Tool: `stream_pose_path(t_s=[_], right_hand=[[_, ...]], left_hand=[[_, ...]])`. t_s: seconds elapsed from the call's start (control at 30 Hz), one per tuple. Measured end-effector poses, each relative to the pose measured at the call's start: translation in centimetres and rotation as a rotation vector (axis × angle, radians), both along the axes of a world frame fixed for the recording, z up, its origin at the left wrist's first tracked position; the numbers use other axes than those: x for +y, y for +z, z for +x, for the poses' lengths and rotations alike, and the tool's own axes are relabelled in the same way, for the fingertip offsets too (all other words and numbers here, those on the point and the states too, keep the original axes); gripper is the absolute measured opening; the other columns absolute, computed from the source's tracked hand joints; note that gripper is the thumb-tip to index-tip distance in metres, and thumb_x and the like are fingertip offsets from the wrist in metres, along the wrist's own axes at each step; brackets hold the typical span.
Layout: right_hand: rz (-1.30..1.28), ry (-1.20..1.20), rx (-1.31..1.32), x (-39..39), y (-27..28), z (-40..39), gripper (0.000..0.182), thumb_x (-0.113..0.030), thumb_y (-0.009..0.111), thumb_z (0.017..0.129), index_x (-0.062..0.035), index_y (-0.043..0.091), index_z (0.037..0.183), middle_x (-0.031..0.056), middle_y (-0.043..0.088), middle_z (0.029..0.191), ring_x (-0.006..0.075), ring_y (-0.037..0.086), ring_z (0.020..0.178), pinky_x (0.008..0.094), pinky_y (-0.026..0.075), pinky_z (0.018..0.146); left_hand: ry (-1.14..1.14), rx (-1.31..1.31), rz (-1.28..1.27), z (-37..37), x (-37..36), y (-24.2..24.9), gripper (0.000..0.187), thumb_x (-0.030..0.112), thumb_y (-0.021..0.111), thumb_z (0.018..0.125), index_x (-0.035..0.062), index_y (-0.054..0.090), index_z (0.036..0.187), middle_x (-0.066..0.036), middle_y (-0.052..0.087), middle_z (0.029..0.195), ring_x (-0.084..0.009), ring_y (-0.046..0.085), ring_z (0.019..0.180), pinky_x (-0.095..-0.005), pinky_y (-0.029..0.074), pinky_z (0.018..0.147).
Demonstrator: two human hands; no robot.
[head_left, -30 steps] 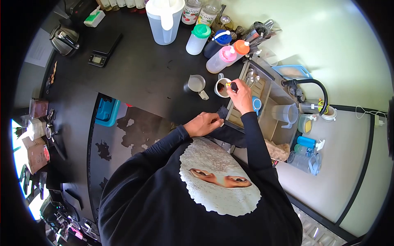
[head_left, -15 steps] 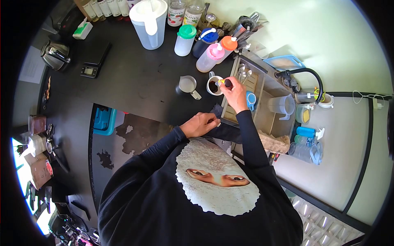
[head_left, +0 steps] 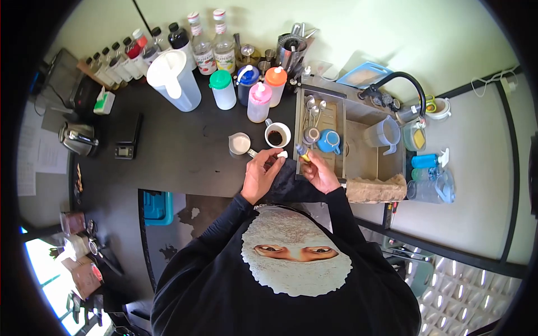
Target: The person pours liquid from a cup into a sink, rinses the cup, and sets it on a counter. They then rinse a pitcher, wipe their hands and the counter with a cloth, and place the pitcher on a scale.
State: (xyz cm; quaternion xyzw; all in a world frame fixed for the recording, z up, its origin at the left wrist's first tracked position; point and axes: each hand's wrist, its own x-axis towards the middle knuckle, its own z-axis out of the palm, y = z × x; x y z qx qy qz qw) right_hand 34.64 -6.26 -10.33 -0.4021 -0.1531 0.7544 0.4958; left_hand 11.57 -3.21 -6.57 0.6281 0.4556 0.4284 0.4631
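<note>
My left hand (head_left: 259, 175) pinches a small white cap (head_left: 282, 154) between thumb and fingertips, just below the white mug (head_left: 287, 136). Dark liquid lies in the bottom of that mug. In my right hand (head_left: 321, 172) is a small dropper bottle (head_left: 303, 152) with a yellow label, gripped at the sink's left edge and apart from the cap. Left of the mug stands a small handled pitcher (head_left: 240, 143) with whitish liquid inside. A dark cloth (head_left: 283, 182) hangs over the counter edge beneath my hands.
Squeeze bottles with green (head_left: 222, 92), pink (head_left: 259, 103) and orange lids stand behind the mug, near a large lidded jug (head_left: 180, 84). The sink (head_left: 358, 159) on the right holds spoons, an upturned blue cup (head_left: 329, 141) and a clear jug (head_left: 383, 134). A scale (head_left: 129, 137) sits left.
My right hand has brought the dropper bottle away from above the mug, down toward me. My left hand has lifted the cap closer to it. The view has tilted upward.
</note>
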Motion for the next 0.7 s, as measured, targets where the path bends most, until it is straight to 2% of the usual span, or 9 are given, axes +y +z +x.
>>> stream_pose_path(t_s=[0.13, 0.33, 0.4, 0.5, 0.53, 0.6, 0.67, 0.7], right_hand=[[0.058, 0.024, 0.021, -2.3, -0.5, 0.0, 0.034, -0.028, 0.060, 0.104, -0.0112, 0.056, 0.133, 0.0005, 0.064, 0.098, 0.0019, 0.045, 0.067, 0.0176, 0.037, 0.056], [0.059, -0.033, -0.002, -3.5, -0.6, 1.9, 0.029, -0.025, 0.063, 0.103, -0.0120, 0.060, 0.129, -0.0004, 0.065, 0.093, 0.0007, 0.042, 0.062, 0.0174, 0.035, 0.054], [0.047, -0.081, -0.001, -3.9, -0.6, 2.5, 0.029, -0.024, 0.063, 0.103, -0.0117, 0.060, 0.128, -0.0014, 0.064, 0.090, 0.0005, 0.040, 0.062, 0.0175, 0.034, 0.053], [0.029, -0.049, -0.001, -4.3, -0.6, 3.8, 0.030, -0.023, 0.064, 0.103, -0.0107, 0.060, 0.130, -0.0028, 0.063, 0.091, 0.0006, 0.041, 0.063, 0.0177, 0.033, 0.054], [0.080, -0.020, -0.076, -4.6, -0.8, 4.3, 0.032, -0.021, 0.065, 0.102, -0.0097, 0.059, 0.131, -0.0028, 0.063, 0.092, 0.0006, 0.041, 0.064, 0.0178, 0.033, 0.054], [0.142, 0.045, -0.119, -4.8, -1.4, 5.1, 0.033, -0.019, 0.066, 0.101, -0.0088, 0.058, 0.132, -0.0028, 0.062, 0.094, 0.0006, 0.042, 0.065, 0.0178, 0.033, 0.054], [0.202, -0.041, -0.237, -4.9, -2.0, 6.1, 0.035, -0.013, 0.067, 0.099, -0.0070, 0.058, 0.132, -0.0024, 0.062, 0.097, 0.0009, 0.044, 0.068, 0.0185, 0.034, 0.056], [0.214, -0.021, -0.216, -4.9, -2.1, 6.4, 0.035, -0.013, 0.067, 0.099, -0.0070, 0.058, 0.132, -0.0024, 0.062, 0.097, 0.0009, 0.044, 0.068, 0.0185, 0.034, 0.056]], left_hand=[[-0.068, -0.012, -0.026, 1.5, 0.4, 0.6, 0.025, 0.012, 0.072, 0.094, 0.0012, 0.070, 0.116, -0.010, 0.071, 0.095, -0.0131, 0.068, 0.079, -0.0285, 0.054, 0.070], [-0.135, 0.067, -0.023, 4.1, 0.0, 0.9, 0.024, 0.012, 0.071, 0.095, -0.0006, 0.071, 0.115, -0.009, 0.072, 0.096, -0.0125, 0.068, 0.082, -0.0278, 0.055, 0.072], [-0.129, -0.011, -0.119, 5.0, -0.1, 0.1, 0.024, 0.012, 0.071, 0.095, -0.0014, 0.071, 0.114, -0.010, 0.072, 0.096, -0.0130, 0.069, 0.083, -0.0282, 0.055, 0.072], [-0.149, 0.000, -0.116, 6.6, -0.4, -0.4, 0.023, 0.013, 0.071, 0.095, -0.0014, 0.071, 0.113, -0.010, 0.073, 0.097, -0.0139, 0.070, 0.082, -0.0286, 0.055, 0.072], [-0.149, 0.001, -0.089, 7.0, -0.5, -0.3, 0.022, 0.013, 0.072, 0.095, -0.0015, 0.071, 0.112, -0.011, 0.073, 0.097, -0.0142, 0.070, 0.081, -0.0288, 0.055, 0.071], [-0.167, 0.119, -0.028, 7.8, -0.4, 0.1, 0.022, 0.014, 0.074, 0.092, -0.0030, 0.070, 0.105, -0.013, 0.071, 0.086, -0.0158, 0.069, 0.072, -0.0295, 0.054, 0.063], [-0.168, 0.165, -0.013, 9.1, -0.8, 0.2, 0.023, 0.016, 0.074, 0.094, -0.0043, 0.069, 0.102, -0.006, 0.066, 0.073, -0.0089, 0.061, 0.060, -0.0262, 0.051, 0.056], [-0.145, 0.166, -0.059, 9.9, -1.1, 0.5, 0.023, 0.018, 0.074, 0.094, -0.0045, 0.069, 0.099, -0.006, 0.066, 0.072, -0.0086, 0.061, 0.059, -0.0265, 0.050, 0.055]])
